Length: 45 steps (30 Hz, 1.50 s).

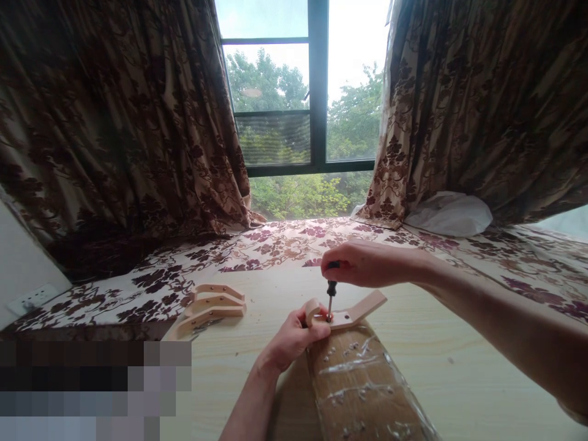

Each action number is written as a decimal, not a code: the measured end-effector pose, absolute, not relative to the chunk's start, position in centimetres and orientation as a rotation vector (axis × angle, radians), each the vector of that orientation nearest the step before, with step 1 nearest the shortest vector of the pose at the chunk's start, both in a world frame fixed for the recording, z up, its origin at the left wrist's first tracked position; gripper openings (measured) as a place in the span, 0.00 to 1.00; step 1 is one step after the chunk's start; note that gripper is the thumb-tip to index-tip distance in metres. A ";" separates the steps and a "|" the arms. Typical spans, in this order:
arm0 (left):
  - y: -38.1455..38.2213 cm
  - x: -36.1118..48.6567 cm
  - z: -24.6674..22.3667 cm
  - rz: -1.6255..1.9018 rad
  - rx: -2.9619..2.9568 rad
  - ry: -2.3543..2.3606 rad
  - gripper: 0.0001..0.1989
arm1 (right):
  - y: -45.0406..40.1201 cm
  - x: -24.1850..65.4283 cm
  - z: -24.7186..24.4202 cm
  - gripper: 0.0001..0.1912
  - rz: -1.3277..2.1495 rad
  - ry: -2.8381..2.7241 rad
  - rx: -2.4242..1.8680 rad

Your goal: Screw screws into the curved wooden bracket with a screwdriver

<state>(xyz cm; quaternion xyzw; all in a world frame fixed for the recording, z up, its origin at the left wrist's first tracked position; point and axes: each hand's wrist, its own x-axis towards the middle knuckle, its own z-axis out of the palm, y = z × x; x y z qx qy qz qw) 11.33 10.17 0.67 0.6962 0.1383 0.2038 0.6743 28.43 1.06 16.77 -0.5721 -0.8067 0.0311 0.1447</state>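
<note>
My right hand (365, 263) grips the dark handle of a screwdriver (331, 289) from above. The shaft points straight down, its tip at a hole or screw in a pale wooden hook (367, 307). One end of this hook curls up; the other slants upward to the right, and a dark hole shows between. With fingers closed round the curled end, my left hand (294, 334) holds the hook against the far end of a brown board or box (362, 392). Clear plastic wraps that brown piece, and small screws appear to lie on it.
Several similar wooden hooks (218, 301) lie on the pale table (459, 367) at the left, small dark bits beside them. Behind is a ledge (285, 245) covered in floral cloth. A white plastic bag (452, 213) rests by the right curtain (459, 104), near the window.
</note>
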 end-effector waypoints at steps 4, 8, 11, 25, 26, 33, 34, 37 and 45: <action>10.1 11.3 1.0 0.478 1.525 0.311 0.16 | 1.6 28.5 16.4 0.10 0.077 -2.274 -1.663; 9.9 11.3 1.2 0.490 1.506 0.312 0.16 | 1.7 28.5 16.0 0.10 0.056 -2.243 -1.685; 9.8 11.3 1.3 0.489 1.499 0.300 0.14 | 1.7 28.4 15.9 0.11 0.040 -2.222 -1.710; 9.5 11.2 1.5 0.471 1.490 0.277 0.12 | 2.4 26.9 16.3 0.12 -0.047 -2.238 -1.741; 9.5 11.2 1.5 0.467 1.491 0.275 0.12 | 2.4 27.0 16.3 0.12 -0.057 -2.233 -1.752; 9.4 11.3 1.9 0.456 1.493 0.256 0.12 | 1.4 27.3 17.2 0.08 0.033 -2.371 -1.692; 9.4 11.3 1.9 0.457 1.496 0.258 0.12 | 1.4 27.3 17.1 0.09 0.025 -2.364 -1.699; 9.4 11.3 1.9 0.463 1.508 0.266 0.11 | 1.6 27.1 16.7 0.11 -0.044 -2.283 -1.765; 9.4 11.3 1.7 0.465 1.544 0.249 0.10 | 1.0 27.2 17.2 0.08 0.010 -2.356 -1.722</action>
